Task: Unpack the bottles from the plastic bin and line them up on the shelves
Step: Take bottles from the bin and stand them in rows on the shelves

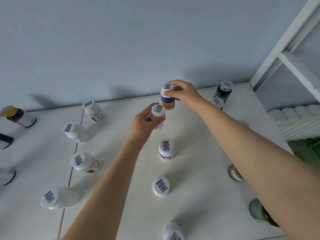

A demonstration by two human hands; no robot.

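Two bottles, one per hand. My right hand [183, 92] grips banded bottle [167, 97] by its cap at 12 o'clock; left hand [143, 123] wraps plain bottle [157, 113] just nearer. Both upright over shelf [199, 153], seemingly to extend row [165, 149] running toward 6 o'clock.

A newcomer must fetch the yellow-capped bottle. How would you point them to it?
Take the white shelf below the grey wall and follow its back edge to the far left. The yellow-capped bottle sits there, dark-bodied; the white-capped bottles to its right lack that colour.

On the shelf [199, 170] bottles [165, 149] stand in rows; the bin [316, 149], perhaps, lies past its right edge.
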